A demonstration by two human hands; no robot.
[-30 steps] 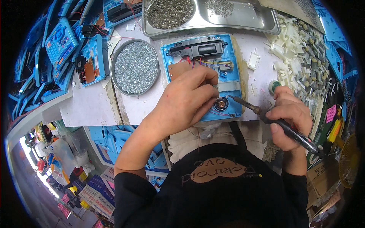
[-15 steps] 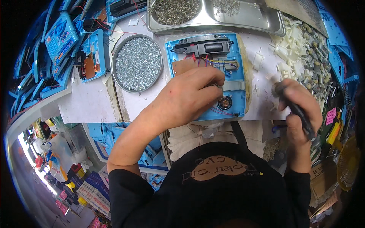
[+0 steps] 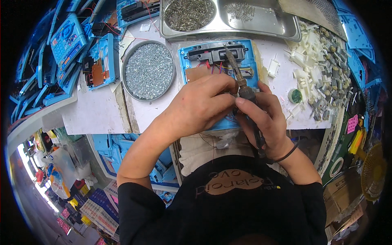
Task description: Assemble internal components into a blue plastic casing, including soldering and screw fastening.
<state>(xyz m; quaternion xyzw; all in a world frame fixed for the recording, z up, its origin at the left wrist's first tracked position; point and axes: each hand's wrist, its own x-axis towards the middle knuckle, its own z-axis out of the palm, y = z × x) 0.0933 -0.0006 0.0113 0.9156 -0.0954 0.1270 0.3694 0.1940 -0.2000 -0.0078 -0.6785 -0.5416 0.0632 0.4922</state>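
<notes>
A blue plastic casing [image 3: 250,49] lies in front of me, with a long black part [image 3: 207,55], a brown circuit board [image 3: 196,74] and thin coloured wires inside. My left hand [image 3: 200,102] rests over its middle, thumb and fingers pinched together; what they hold, if anything, is hidden. My right hand [image 3: 266,118] is closed around the dark handle of a soldering iron [image 3: 236,67]. The iron's metal shaft slants away over the casing, its point above the black part. Both hands are close together, and they cover the casing's near portion.
Left of the casing stands a round tray of small silver screws [image 3: 149,71]. A metal tray [image 3: 228,28] of small metal parts lies beyond. White plastic pieces and small motors [image 3: 316,73] heap up at right, beside a small green round thing [image 3: 295,96]. Blue casings [image 3: 67,41] pile at far left.
My right hand has brought the soldering iron leftward from the table's right side to above the casing, next to my left hand. The left hand stays pinched in nearly the same place.
</notes>
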